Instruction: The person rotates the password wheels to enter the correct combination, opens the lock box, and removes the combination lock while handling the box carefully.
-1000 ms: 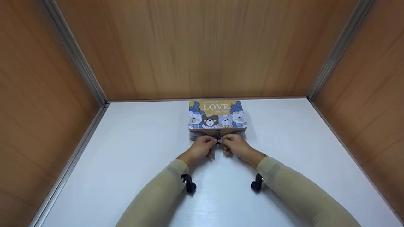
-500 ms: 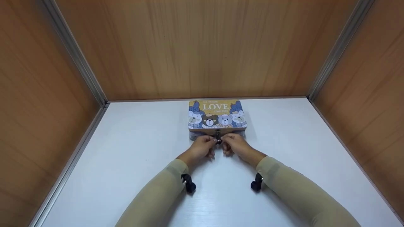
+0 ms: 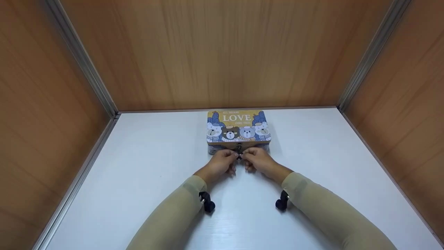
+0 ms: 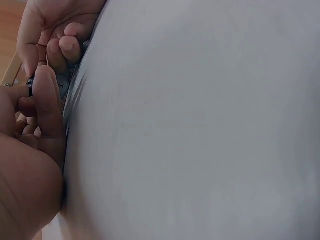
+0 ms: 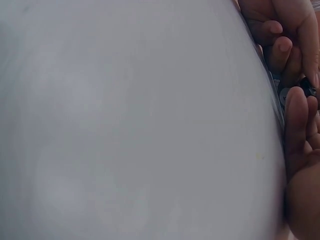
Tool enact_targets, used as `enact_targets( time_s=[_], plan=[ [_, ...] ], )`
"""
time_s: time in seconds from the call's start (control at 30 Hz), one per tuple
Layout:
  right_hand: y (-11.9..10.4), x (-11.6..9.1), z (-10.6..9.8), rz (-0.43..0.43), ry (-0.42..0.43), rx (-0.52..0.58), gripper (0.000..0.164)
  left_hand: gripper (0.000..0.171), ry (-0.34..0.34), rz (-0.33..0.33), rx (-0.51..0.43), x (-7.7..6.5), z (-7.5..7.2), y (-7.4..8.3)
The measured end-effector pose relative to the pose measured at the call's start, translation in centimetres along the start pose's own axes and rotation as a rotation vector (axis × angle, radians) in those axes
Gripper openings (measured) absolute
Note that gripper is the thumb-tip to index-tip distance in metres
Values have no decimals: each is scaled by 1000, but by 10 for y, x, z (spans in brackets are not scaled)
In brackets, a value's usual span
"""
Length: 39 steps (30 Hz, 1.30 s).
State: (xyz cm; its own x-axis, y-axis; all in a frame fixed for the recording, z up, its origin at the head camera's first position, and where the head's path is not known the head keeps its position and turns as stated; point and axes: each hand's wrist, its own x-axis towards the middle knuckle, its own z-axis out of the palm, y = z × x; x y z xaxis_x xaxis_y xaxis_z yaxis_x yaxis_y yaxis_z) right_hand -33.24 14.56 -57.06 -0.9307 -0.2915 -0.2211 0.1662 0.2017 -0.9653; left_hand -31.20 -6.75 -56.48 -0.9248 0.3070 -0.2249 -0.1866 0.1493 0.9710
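A lidded tin box with printed bears and the word LOVE stands closed on the table in the head view. At the middle of its front a small black padlock hangs from the metal clasp. My left hand pinches the padlock from the left between thumb and forefinger. From the right, my right hand pinches it likewise, other fingers curled below. Both wrist views show a bit of the black padlock between the fingertips; most of it is hidden.
The white table is bounded by a wood-grain back panel close behind the tin. Similar panels stand left and right, with grey metal corner posts. Each sleeved forearm wears a small black wrist camera.
The right fingertips shift very slightly at the padlock, a little apart from it half a second ago and closer in now. The tin and the left hand hold nearly still.
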Motion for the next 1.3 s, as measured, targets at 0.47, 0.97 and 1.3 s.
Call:
enact_targets(
  time_s=[0.47,0.97,1.3],
  plan=[
    [-3,-1,0,2,-20,-23,25,31,-6,-9,-4,1,-2,-1],
    [-2,1,1,22,8,67,15,29,-6,1,-10,1,-2,-1],
    [1,1,0,-8,-5,-21,15,29,-3,13,-38,2,0,-2]
  ],
)
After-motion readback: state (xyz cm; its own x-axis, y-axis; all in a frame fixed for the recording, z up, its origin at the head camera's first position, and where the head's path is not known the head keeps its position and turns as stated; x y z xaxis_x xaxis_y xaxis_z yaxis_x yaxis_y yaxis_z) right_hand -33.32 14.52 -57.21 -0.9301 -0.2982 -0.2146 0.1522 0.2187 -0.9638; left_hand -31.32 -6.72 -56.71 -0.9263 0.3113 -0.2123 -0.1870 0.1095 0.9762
